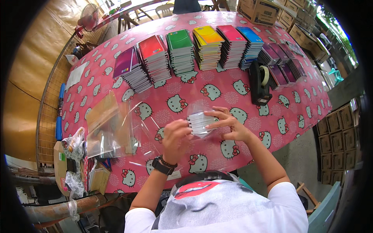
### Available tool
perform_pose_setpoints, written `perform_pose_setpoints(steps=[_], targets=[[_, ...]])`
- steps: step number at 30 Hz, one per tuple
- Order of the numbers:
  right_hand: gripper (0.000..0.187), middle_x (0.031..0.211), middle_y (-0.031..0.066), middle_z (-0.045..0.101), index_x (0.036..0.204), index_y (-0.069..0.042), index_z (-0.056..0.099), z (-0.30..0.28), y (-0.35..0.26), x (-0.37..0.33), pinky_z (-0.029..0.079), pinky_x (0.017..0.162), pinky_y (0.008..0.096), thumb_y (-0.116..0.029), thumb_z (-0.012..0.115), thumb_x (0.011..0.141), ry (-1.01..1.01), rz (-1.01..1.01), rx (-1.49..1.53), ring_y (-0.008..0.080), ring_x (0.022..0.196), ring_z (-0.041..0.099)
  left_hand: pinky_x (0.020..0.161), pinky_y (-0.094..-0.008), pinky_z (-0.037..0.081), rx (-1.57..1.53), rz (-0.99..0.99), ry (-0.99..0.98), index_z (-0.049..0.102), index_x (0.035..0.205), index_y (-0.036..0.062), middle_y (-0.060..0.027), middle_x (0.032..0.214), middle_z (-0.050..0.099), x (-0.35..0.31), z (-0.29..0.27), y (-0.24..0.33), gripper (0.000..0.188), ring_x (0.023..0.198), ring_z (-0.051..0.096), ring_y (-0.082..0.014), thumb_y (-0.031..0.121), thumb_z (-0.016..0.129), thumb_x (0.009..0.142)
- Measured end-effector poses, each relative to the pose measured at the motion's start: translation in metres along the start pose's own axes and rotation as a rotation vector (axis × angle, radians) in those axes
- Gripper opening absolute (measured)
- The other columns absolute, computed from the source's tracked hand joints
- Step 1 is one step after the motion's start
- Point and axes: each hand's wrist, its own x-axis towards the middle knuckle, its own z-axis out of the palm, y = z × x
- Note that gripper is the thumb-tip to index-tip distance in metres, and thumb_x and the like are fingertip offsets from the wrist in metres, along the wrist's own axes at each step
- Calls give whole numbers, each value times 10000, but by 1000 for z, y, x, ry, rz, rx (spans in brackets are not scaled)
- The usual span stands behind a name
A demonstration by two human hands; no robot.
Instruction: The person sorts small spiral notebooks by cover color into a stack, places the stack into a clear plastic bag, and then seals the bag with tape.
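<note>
Near the middle of the table, a small bundle of spiral notebooks [199,123] lies page edges up inside a clear plastic wrapper. My right hand [229,125] grips it from the right, with its fingers reaching across the top and its thumb lower down. At the left end, beside the dark spiral binding, my left hand [176,136] has its fingers bent together against the bundle; their tips are partly hidden. Clear plastic bags [112,136] are spread to the left of my left hand. A black tape dispenser [260,85] with a roll of clear tape stands beyond my right hand.
Tall notebook stacks with purple [127,62], red [152,46], green [179,39], yellow [208,35], pink [231,33] and blue [249,35] covers line the far side. Wrapped purple bundles [278,73] sit behind the dispenser. A cardboard box [59,167] holds odds and ends at left.
</note>
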Motion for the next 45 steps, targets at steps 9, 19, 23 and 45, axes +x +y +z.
perform_pose_setpoints(steps=[9,19,23,45], targets=[[605,1434,73,294,1072,-253,647,0,-11,7,127,1073,501,-106,658,486,-158,34,-155,386,1303,211,1041,-500,205,147,-126,-445,472,1271,197,-22,1375,382,5,-5,6,691,1327,215,-319,-15,557,619],[330,1201,130,550,968,31,632,-49,3,4,328,986,344,-83,592,662,728,77,596,214,1156,457,1065,-539,158,215,-131,-623,485,1267,264,11,1407,336,23,-2,5,760,1335,180,-342,11,630,565],[327,904,80,662,924,-9,660,-136,78,-74,450,773,316,-303,567,818,1222,635,-320,198,844,603,1059,-490,223,140,-64,-596,485,1267,257,-25,1399,344,23,4,-1,770,1261,322,-346,38,666,551],[168,628,-44,522,880,-49,628,-56,26,-14,265,393,195,-178,652,775,299,843,602,38,468,369,1033,-480,264,145,-8,-668,460,1283,289,-52,1434,267,29,-10,3,798,1213,364,-357,110,697,542]])
